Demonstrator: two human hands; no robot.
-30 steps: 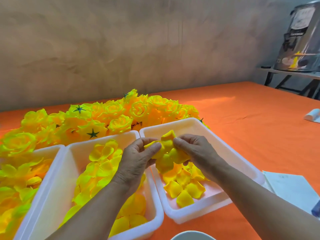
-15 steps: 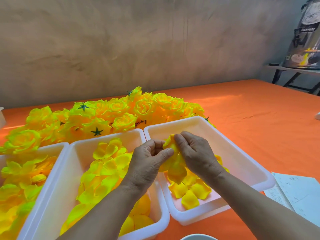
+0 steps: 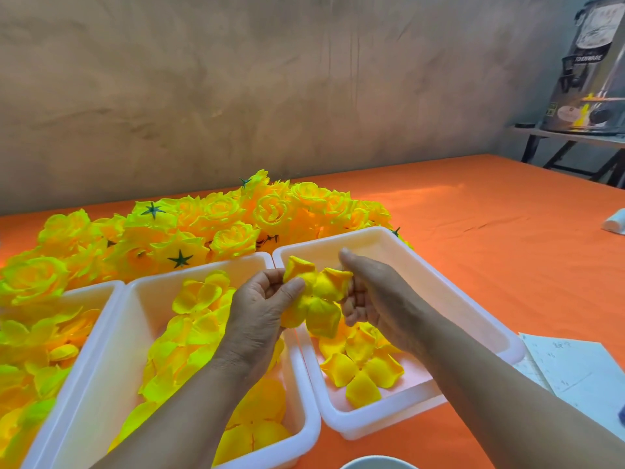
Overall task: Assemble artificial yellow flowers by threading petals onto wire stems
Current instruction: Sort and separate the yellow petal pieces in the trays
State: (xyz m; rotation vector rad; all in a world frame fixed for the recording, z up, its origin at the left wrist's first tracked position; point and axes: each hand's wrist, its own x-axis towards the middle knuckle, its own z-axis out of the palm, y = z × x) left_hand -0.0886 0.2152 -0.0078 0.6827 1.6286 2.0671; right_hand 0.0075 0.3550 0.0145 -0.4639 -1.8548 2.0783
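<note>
Fingers (image 3: pixel 293 290) of the left hand (image 3: pixel 260 309) and right hand (image 3: pixel 378 296) pinch a yellow petal cluster (image 3: pixel 319 299) from both sides. It is held above the rightmost white tray (image 3: pixel 449 286) of loose petals (image 3: pixel 358 370).

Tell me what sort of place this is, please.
Probably a workshop or home work table for making artificial flowers. A heap of finished yellow roses lies on the orange table, three white plastic tubs hold loose petals, and the left hand and right hand hold a petal cluster.
</note>
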